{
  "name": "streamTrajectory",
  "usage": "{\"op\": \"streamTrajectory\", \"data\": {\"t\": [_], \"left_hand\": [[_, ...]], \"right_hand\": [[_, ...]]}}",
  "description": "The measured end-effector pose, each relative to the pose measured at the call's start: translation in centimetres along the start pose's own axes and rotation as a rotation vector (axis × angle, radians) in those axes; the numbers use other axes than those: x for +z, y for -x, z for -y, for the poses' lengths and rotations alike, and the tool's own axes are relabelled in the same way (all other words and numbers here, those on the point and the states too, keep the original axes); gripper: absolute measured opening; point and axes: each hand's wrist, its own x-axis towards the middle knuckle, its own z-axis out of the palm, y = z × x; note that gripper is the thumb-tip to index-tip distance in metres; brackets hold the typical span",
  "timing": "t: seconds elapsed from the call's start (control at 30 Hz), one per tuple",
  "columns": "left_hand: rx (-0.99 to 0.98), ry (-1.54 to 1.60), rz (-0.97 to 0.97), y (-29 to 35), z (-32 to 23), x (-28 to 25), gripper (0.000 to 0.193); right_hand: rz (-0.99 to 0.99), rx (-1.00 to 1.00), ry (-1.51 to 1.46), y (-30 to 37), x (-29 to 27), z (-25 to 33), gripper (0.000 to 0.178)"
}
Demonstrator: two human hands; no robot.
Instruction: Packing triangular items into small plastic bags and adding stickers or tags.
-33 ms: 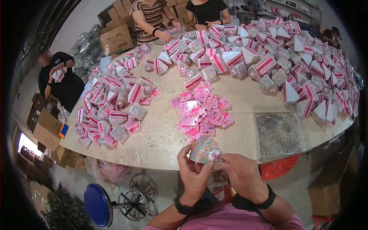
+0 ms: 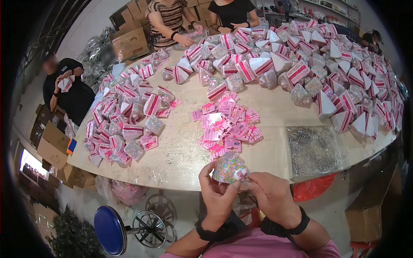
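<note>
My left hand [image 2: 218, 195] is closed around a toy cake slice [image 2: 229, 167], its pastel sprinkle-covered side facing up and a pink-and-white spot near its lower right corner. Beside that corner, my right hand [image 2: 275, 198] has its thumb and fingers pinched together; what lies between them is too small to make out. Both hands are at the table's near edge. Just beyond them lies a loose pile of pink printed cards [image 2: 230, 124]. To the right, a flat clear plastic bag [image 2: 314, 150] of many small thin metal pieces rests on the table [image 2: 180, 159].
Wrapped cake slices form a large heap [image 2: 297, 71] at the far right and a smaller pile [image 2: 124, 116], some with cards, at left. Three people stand around the table's far and left sides. A blue stool [image 2: 109, 230] and cardboard boxes [image 2: 53, 144] are at left.
</note>
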Motion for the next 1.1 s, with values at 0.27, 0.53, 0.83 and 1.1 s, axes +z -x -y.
{"op": "streamTrajectory", "data": {"t": [0.27,0.53,0.83,1.1], "left_hand": [[0.002,-0.05,0.083,0.0,0.3,-0.5,0.067],[-0.316,0.193,0.052,-0.3,0.1,-0.9,0.076],[-0.525,0.389,0.21,0.3,-0.3,-0.1,0.065],[-0.408,0.132,0.181,0.5,0.7,0.1,0.051]], "right_hand": [[0.032,0.06,0.0,0.0,0.0,-0.1,0.016],[-0.041,0.171,-0.267,-0.2,-0.1,-0.2,0.017],[-0.267,0.147,-0.186,-0.7,1.9,-2.5,0.016],[-0.203,0.321,-0.503,-0.6,1.9,-2.9,0.015]]}}
